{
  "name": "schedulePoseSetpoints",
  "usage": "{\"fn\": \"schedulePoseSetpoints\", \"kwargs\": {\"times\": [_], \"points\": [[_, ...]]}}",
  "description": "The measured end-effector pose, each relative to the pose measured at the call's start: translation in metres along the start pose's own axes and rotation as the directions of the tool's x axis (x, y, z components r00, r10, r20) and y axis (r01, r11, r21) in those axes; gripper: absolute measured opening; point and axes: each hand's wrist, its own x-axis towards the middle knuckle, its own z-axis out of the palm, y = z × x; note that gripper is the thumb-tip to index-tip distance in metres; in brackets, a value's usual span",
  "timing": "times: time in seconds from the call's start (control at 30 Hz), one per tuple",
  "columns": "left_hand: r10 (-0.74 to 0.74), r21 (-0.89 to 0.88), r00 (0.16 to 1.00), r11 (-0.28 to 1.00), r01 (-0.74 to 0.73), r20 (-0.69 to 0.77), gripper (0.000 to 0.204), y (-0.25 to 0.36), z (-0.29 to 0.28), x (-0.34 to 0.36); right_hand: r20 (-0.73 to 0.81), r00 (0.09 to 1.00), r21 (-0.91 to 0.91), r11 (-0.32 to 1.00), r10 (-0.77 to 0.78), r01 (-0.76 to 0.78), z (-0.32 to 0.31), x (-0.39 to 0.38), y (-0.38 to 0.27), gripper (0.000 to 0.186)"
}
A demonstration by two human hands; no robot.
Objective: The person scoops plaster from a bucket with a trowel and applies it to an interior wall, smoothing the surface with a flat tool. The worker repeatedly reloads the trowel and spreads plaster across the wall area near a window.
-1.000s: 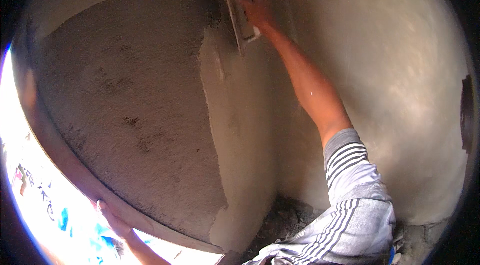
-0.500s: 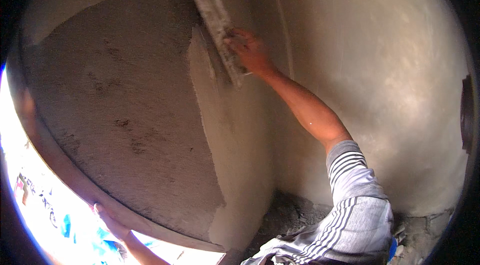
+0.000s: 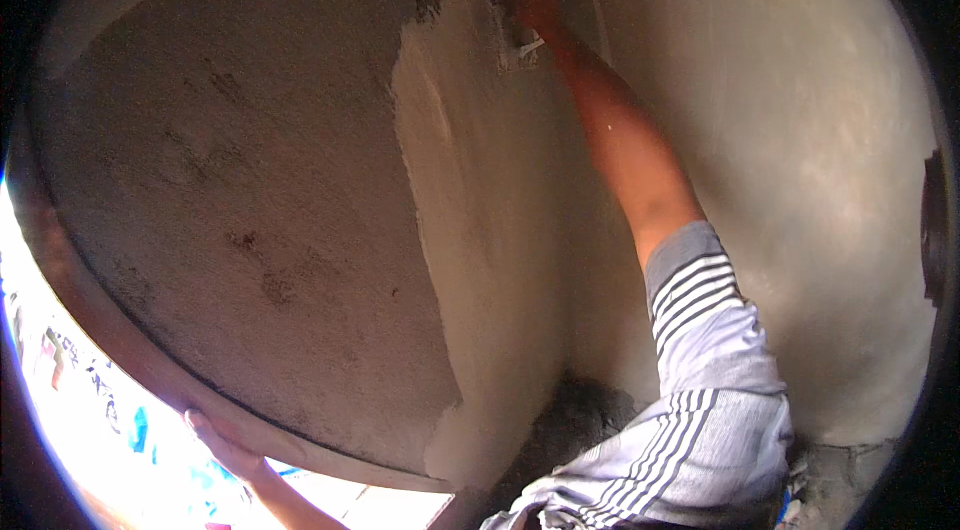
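"Gripping what, the right hand (image 3: pixel 532 0)?"

"A trowel (image 3: pixel 506 30). The fingers look curled tightly around its handle, though that part is dark and a little blurred."

"And where is the trowel?"

"At the far side, slightly right of the middle, lengthwise along the wall, near the corner where the left and right walls meet. A pale bit of its handle mount shows on the near side of the hand."

"What lies around it?"

"A strip of smooth, lighter plaster (image 3: pixel 490 260) runs from there toward the near side. Its left border is ragged, and left of that spreads a broad field of rough, dark plaster (image 3: pixel 290 140) with some darker, pitted patches."

"And to the right?"

"A smooth wall (image 3: pixel 810 160), unevenly lit. The right forearm (image 3: pixel 635 155) passes in front of it, out of a grey sleeve (image 3: pixel 705 315) with stripes."

"The left hand (image 3: pixel 228 448)?"

"Near left, touching the ledge (image 3: pixel 290 447) that borders the rough plaster. I cannot tell whether its fingers clasp that edge or just lean on it."

"Anything further out?"

"Left of the ledge, a glaring opening with something blue (image 3: pixel 138 428) in it, too washed out to name. On the near side, by the corner, a dark patch of rubble (image 3: pixel 575 420) sits beside the shirt (image 3: pixel 690 455). A dark object (image 3: pixel 932 230) stands at the right rim; I cannot say what it is."
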Motion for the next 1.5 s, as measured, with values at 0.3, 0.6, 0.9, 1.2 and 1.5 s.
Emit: {"fn": "schedulePoseSetpoints", "kwargs": {"times": [0.3, 0.6, 0.9, 1.2, 1.5], "points": [[0.077, 0.063, 0.994, 0.995, -0.082, 0.082, 0.069, -0.021, -0.018, 0.014, -0.153, 0.980, 0.350, 0.934, 0.125, -0.064, 0.056, -0.071, 0.103, 0.056], [0.094, 0.075, 0.995, 0.993, -0.096, 0.035, 0.069, -0.023, -0.019, 0.011, -0.340, 0.881, -0.022, 0.939, -0.329, 0.342, -0.008, -0.057, -0.045, 0.047], [0.095, 0.175, 0.995, 0.980, -0.097, 0.020, 0.064, -0.027, -0.036, 0.026, -0.203, 0.879, 0.262, 0.841, -0.431, 0.473, 0.043, -0.188, -0.068, 0.044], [0.067, 0.162, 0.994, 0.984, -0.080, 0.085, 0.068, -0.016, -0.010, 0.013, -0.019, 0.966, 0.539, 0.816, 0.259, -0.208, 0.044, -0.174, 0.040, 0.046], [0.024, 0.151, 0.998, 0.988, -0.016, -0.050, 0.068, -0.006, -0.006, 0.010, -0.005, 0.945, 0.360, 0.881, -0.326, 0.306, 0.034, -0.214, -0.016, 0.047]]}}
